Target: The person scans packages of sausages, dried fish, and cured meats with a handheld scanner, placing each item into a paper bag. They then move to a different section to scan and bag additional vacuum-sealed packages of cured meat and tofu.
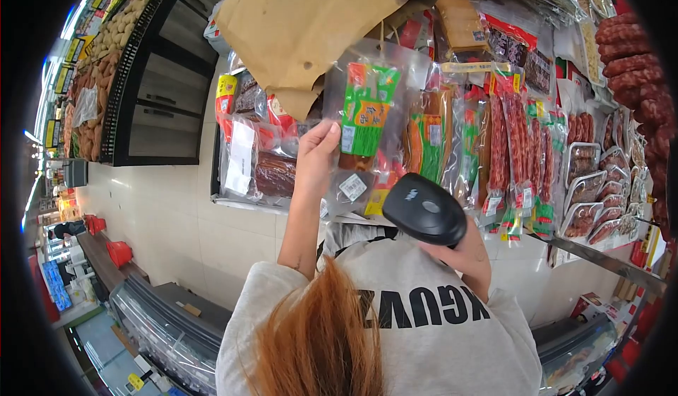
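Observation:
My left hand (pixel 319 149) pinches the left edge of a clear vacuum pack (pixel 369 110) with a green and orange label and a white barcode sticker near its lower end. The pack is held up over the display of packed meats. In my right hand (pixel 460 249) is a black handheld scanner (pixel 424 209), its head pointing up and left toward the lower part of the pack. The fingers of my right hand are partly hidden behind the scanner.
Brown paper (pixel 304 28) covers the upper left of the display. Packed sausages (pixel 507 138) and trays of meat (pixel 585 177) lie to the right, beside hanging sausages (pixel 628 64). A dark cabinet (pixel 166 78) stands left across the tiled floor (pixel 169 212).

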Demonstrator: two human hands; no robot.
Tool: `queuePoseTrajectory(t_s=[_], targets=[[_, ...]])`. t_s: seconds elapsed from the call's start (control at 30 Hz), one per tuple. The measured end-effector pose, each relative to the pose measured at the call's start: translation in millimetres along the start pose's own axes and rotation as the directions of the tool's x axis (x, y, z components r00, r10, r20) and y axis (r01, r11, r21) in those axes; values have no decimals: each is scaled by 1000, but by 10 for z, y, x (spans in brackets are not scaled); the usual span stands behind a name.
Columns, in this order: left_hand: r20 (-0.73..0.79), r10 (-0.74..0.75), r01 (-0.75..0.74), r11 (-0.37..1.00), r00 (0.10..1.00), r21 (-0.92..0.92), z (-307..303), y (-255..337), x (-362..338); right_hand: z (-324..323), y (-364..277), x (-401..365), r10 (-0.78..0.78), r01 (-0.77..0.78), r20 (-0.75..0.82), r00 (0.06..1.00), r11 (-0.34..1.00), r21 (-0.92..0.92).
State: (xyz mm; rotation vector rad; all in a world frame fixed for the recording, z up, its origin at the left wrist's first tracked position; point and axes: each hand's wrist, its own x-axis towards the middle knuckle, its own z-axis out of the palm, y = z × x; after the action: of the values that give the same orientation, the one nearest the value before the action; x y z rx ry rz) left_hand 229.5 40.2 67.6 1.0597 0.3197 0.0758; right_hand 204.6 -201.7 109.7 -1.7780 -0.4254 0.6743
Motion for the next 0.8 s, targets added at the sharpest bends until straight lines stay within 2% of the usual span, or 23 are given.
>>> queuePoseTrajectory(t_s=[0.03, 0.07, 0.1, 0.13, 0.2, 0.23, 0.27, 0.33, 0.37, 0.4, 0.43, 0.5, 0.53, 0.57, 0.63, 0.73, 0.8], targets=[[5, 2, -2, 1000, 1000, 1, 14, 19, 12, -4, -20, -18, -50, 64, -97, 994, 988, 143], [41, -74, 71, 995, 996, 65, 44, 47, 21, -10, -29, -38, -85, 139, -198, 976, 951, 275], [72, -152, 142, 981, 986, 131, 67, 59, 29, -71, 73, -77, -34, 70, -104, 994, 931, 358], [77, -151, 140, 982, 986, 131, 81, 52, 64, -97, 138, -101, -36, 73, -109, 993, 932, 355], [168, -295, 252, 938, 941, 237, 91, 21, 194, -123, 208, -132, -107, 175, -208, 972, 921, 347], [187, -392, 347, 909, 901, 232, 32, -27, 269, -131, 189, -135, -124, 196, -214, 969, 914, 356], [193, -389, 343, 910, 901, 233, 28, 0, 292, -133, 184, -140, -128, 201, -219, 967, 914, 352], [292, -484, 406, 867, 825, 288, 34, 66, 339, -132, 179, -157, -110, 188, -212, 971, 899, 396], [282, -440, 346, 880, 853, 325, 15, 49, 342, -126, 201, -181, -113, 194, -219, 969, 898, 395], [287, -439, 343, 880, 851, 329, -4, 71, 313, -116, 242, -206, -39, 122, -190, 981, 887, 445], [231, -410, 317, 881, 882, 352, -38, 106, 258, -110, 267, -217, 34, 49, -157, 987, 868, 495], [116, -351, 279, 871, 929, 405, -132, 159, 120, -72, 222, -207, 51, 35, -162, 986, 874, 484], [114, -364, 289, 863, 925, 414, -185, 171, 55, -38, 170, -202, 70, 14, -160, 985, 882, 472], [66, -332, 293, 896, 941, 334, -234, 182, -3, -22, 38, -166, 23, 71, -218, 976, 907, 415], [-79, -256, 267, 939, 963, 216, -232, 210, -96, -8, 72, -146, 22, 57, -204, 979, 927, 371], [-35, -299, 300, 939, 954, 170, -395, 299, -133, -4, 88, -121, -6, 56, -177, 984, 960, 275], [-56, -252, 259, 947, 966, 192, -301, 309, -106, -15, 78, -93, -29, 69, -172, 985, 971, 228]])
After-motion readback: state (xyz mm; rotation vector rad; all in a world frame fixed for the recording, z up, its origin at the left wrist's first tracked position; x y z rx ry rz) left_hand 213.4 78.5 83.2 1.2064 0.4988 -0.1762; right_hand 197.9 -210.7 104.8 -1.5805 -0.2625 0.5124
